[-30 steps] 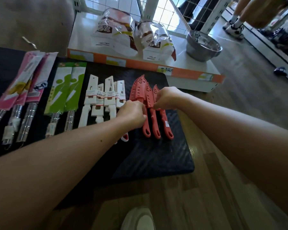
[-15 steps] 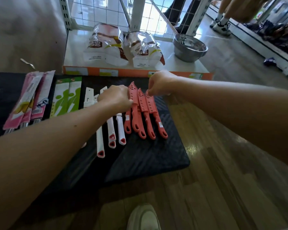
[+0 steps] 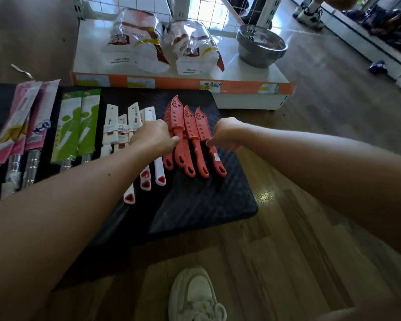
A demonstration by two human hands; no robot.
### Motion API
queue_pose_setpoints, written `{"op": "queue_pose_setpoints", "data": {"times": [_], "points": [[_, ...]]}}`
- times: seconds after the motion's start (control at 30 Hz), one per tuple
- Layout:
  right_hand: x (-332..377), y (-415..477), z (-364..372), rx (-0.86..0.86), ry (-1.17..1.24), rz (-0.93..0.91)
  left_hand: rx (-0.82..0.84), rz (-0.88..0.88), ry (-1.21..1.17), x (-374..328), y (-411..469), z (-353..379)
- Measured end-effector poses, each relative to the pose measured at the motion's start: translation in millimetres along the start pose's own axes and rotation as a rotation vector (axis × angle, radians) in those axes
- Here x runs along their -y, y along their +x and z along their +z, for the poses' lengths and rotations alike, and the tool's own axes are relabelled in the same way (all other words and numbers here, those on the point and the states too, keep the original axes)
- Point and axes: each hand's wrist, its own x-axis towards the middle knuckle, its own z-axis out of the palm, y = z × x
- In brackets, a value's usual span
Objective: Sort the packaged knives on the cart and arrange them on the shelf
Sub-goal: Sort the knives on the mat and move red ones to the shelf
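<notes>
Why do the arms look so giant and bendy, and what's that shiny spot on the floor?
Head view: the wide-angle lens stretches the left arm and right arm near the frame edges; head view again: the shiny spot is glare on the wooden floor, probably daylight from behind the wire grid; same view: the red knives in the middle look sharp.

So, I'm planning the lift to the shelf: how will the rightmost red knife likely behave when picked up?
The rightmost red knife looks like moulded plastic, so probably stiff and light. Lying flat on the black mat, it should slide rather than roll. Its perforated sheath might slip off if gripped there alone.
</notes>
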Motion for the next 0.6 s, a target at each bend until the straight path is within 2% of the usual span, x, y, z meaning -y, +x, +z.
{"op": "queue_pose_setpoints", "data": {"times": [0.17,0.3,0.6], "points": [[-5.0,3.9,28.0,-0.012,-0.003,-0.020,0.013,-0.037,-0.010,0.4,5.8,14.8],[-6.7,8.9,43.6,-0.092,0.086,-0.023,-0.009,-0.024,-0.025,-7.4,5.9,26.1],[-16.5,14.9,48.4,-0.109,0.269,-0.005,-0.088,-0.032,-0.090,-9.6,7.4,33.9]]}}
